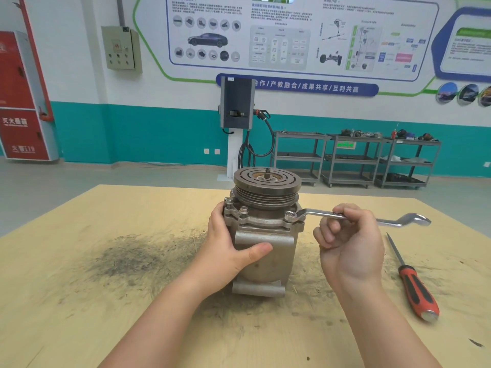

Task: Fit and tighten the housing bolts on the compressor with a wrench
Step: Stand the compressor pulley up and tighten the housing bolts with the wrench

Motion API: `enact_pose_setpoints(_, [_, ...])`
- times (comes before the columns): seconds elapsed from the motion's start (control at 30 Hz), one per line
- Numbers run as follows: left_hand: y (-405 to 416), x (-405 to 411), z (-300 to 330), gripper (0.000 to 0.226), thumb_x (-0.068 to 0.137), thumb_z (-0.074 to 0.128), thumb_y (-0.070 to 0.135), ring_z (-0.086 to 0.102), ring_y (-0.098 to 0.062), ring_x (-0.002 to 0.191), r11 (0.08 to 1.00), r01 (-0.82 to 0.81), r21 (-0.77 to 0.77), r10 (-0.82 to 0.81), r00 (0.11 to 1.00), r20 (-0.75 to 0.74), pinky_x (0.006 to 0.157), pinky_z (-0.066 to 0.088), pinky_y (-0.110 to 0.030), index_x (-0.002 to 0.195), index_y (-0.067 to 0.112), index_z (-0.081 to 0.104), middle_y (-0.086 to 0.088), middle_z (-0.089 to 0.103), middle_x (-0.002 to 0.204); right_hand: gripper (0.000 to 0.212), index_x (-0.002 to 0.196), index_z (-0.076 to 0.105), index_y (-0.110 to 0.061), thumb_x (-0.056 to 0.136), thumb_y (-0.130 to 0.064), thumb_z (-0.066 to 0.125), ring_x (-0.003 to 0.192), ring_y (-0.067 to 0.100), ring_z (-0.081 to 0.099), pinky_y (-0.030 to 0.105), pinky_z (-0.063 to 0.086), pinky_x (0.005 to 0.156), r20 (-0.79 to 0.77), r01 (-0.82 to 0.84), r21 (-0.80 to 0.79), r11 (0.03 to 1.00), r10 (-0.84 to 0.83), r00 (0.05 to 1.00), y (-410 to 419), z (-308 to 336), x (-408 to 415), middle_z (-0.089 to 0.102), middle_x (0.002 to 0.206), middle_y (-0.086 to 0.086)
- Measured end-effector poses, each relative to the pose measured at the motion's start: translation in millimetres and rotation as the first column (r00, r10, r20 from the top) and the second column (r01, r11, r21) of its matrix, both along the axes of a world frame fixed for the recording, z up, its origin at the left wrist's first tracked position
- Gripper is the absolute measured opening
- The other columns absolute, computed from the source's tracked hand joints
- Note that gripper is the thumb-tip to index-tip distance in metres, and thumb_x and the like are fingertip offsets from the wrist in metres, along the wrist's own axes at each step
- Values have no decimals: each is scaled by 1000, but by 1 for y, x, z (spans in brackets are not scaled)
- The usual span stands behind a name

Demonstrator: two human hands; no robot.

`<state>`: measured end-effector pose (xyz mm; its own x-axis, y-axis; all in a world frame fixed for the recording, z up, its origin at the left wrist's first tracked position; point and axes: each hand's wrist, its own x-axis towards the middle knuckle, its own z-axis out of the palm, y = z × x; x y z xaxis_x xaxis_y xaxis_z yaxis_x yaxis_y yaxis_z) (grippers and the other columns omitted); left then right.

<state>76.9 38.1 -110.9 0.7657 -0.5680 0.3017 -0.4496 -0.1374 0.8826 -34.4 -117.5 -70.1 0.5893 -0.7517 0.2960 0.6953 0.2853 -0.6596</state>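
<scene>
Left hand (233, 248) grip clasping upright compressor (265, 235), right hand (348, 240) grip pinching wrench (358, 217) lying crosswise on bolt (290, 215)

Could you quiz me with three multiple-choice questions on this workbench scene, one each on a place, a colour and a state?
1. Where does the screwdriver lie?
A. right of the compressor
B. on top of the pulley
C. in the left hand

2. What colour is the screwdriver's handle?
A. blue and white
B. red and black
C. plain yellow

3. What is the right hand doing?
A. resting flat on the table
B. holding the wrench
C. gripping the screwdriver

Answers:
1. A, it lies on the table by the right forearm.
2. B, red grip with black insets.
3. B, fingers curl round the shaft, ring end on a bolt.
</scene>
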Motion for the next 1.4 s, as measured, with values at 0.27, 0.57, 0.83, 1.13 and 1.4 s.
enact_pose_setpoints(0.27, [-1,1,-2,124,50,73,81,31,-1,136,1000,3,-21,-3,1000,14,115,29,-29,144,53,-1,19,26,150,16,68,51,-29,78,-17,48,55,9,41,19,34,55,290,482,-555,678,-385,876,32,-19,-4,44,60,-8])
enact_pose_setpoints(0.57, [-13,14,-13,112,44,59,99,54,-13,125,988,-83,-132,86,996,12,106,47,-41,137,47,25,-2,49,139,17,97,65,-27,83,-19,67,62,-1,49,10,40,62,213,343,-851,397,-334,918,61,-26,4,52,74,-22])
enact_pose_setpoints(0.83, [-3,7,-8,106,43,73,89,38,0,135,999,-8,-51,9,1000,9,114,38,-36,123,71,7,17,33,149,17,84,55,-25,97,-23,43,62,6,54,17,42,58,291,441,-718,539,-343,893,43,-7,-10,56,72,-11])
enact_pose_setpoints(1.13, [-1,1,-2,103,52,73,76,34,14,126,1000,9,-28,-9,1000,-5,98,33,-13,119,67,-5,21,29,146,45,60,60,-22,101,-21,41,41,15,37,22,31,43,54,120,-130,984,-113,992,20,6,-10,45,49,2])
enact_pose_setpoints(1.4, [-1,0,0,104,52,73,76,37,4,130,999,4,-34,-4,1000,-9,103,34,-21,121,65,-4,20,30,147,39,66,55,-15,101,-18,40,38,12,33,19,28,37,3,-91,83,992,91,996,5,8,-4,42,47,0])
